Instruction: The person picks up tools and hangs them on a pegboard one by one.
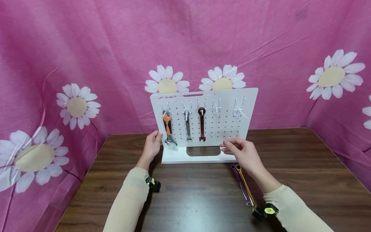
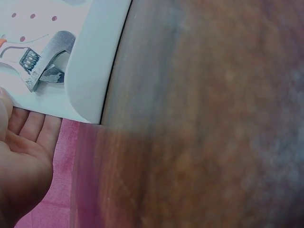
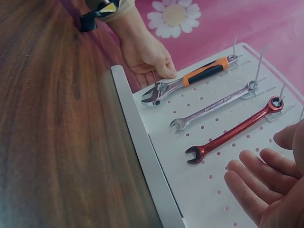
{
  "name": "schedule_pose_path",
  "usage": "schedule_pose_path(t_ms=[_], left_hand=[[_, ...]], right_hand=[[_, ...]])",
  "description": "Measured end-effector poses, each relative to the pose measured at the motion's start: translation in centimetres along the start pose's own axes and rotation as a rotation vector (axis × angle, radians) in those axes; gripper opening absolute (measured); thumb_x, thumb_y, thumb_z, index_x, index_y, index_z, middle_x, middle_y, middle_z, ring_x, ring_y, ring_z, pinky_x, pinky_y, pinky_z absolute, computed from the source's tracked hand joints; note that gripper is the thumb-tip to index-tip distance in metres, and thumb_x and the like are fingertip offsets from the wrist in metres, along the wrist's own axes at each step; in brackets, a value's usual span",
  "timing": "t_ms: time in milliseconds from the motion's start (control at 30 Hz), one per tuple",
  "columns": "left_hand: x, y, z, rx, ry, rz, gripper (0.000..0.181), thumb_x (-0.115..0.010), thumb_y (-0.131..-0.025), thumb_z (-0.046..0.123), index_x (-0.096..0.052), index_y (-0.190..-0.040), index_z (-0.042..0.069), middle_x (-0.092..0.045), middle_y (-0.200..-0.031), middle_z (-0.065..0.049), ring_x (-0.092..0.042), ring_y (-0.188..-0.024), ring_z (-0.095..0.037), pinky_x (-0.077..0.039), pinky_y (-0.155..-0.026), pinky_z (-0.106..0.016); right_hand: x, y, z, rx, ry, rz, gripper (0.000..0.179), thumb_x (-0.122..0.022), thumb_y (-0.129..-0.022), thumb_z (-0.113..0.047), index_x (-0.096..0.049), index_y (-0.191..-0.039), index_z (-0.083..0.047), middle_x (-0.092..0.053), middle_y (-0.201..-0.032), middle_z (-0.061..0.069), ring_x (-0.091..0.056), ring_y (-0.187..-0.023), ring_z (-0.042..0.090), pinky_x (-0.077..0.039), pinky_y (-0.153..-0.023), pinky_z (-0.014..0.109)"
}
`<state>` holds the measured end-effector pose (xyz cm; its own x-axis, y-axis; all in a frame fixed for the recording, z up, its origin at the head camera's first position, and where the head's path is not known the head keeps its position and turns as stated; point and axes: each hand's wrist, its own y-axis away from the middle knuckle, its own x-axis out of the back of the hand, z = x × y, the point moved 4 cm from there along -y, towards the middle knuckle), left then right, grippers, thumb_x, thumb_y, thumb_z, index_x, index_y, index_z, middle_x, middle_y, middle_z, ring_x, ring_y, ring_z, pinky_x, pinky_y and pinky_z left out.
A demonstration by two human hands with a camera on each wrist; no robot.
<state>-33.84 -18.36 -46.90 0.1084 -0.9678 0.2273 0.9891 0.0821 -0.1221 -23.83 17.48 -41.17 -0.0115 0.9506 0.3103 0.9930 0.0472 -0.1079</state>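
Observation:
A white pegboard (image 1: 224,127) stands on the table, its lower part forming a flat base. At its left edge my left hand (image 1: 152,145) grips the board, thumb in front and fingers behind. Nearest that hand hangs an adjustable wrench (image 1: 167,124) with an orange and black handle. A silver combination wrench (image 1: 187,124) and a red combination wrench (image 3: 232,132) hang to its right. My right hand (image 1: 246,154) is before the board's lower right part, fingers loosely bent and apart from the thumb, holding nothing (image 3: 266,190). Whether its fingertips touch the board, I cannot tell.
A purple wrench (image 1: 241,187) and a gold wrench (image 1: 246,188) lie side by side on the wooden table (image 1: 188,199), below my right forearm. Two bare wire hooks, one mid-right (image 1: 216,110) and one far right (image 1: 238,111), stick out from the board. A pink flowered cloth (image 1: 121,64) hangs behind.

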Motion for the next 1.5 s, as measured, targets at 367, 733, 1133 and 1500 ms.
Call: schedule_pose_path(t_ms=[367,733,1133,1500], left_hand=[[0.1,0.0,-0.2,0.002,0.012,0.003,0.028,-0.049,-0.115,0.01,-0.06,-0.094,-0.004,-0.071,-0.094,-0.006,-0.064,-0.09,-0.005,-0.064,-0.097,-0.036],[0.0,0.1,-0.2,0.006,0.013,0.006,0.026,-0.05,-0.115,0.009,-0.062,-0.096,-0.005,-0.073,-0.097,-0.008,-0.065,-0.091,-0.005,-0.064,-0.099,-0.04],[0.1,-0.2,-0.1,0.028,0.011,0.002,0.026,-0.049,-0.115,0.01,-0.061,-0.095,-0.003,-0.07,-0.095,-0.004,-0.064,-0.09,-0.007,-0.064,-0.101,-0.041],[0.1,-0.1,0.0,0.035,-0.002,0.002,0.027,-0.05,-0.115,0.012,-0.061,-0.095,-0.002,-0.069,-0.095,-0.007,-0.063,-0.088,-0.008,-0.063,-0.101,-0.045]], right_hand=[[0.9,1.8,0.2,0.025,0.04,-0.01,0.033,-0.063,-0.111,-0.017,-0.069,-0.126,0.011,-0.079,-0.116,0.025,-0.079,-0.089,0.007,-0.065,-0.085,0.021],[1.5,3.4,1.0,0.023,0.019,-0.035,0.027,-0.063,-0.109,-0.008,-0.069,-0.124,0.013,-0.079,-0.112,0.026,-0.078,-0.087,0.006,-0.066,-0.082,0.026],[2.1,4.9,3.0,-0.046,0.006,-0.037,0.027,-0.065,-0.108,-0.006,-0.067,-0.126,0.015,-0.081,-0.107,0.023,-0.078,-0.087,0.009,-0.068,-0.08,0.029],[2.2,6.0,4.3,-0.084,-0.009,-0.066,0.026,-0.065,-0.107,-0.003,-0.066,-0.121,0.018,-0.08,-0.1,0.024,-0.079,-0.081,0.011,-0.068,-0.077,0.029]])
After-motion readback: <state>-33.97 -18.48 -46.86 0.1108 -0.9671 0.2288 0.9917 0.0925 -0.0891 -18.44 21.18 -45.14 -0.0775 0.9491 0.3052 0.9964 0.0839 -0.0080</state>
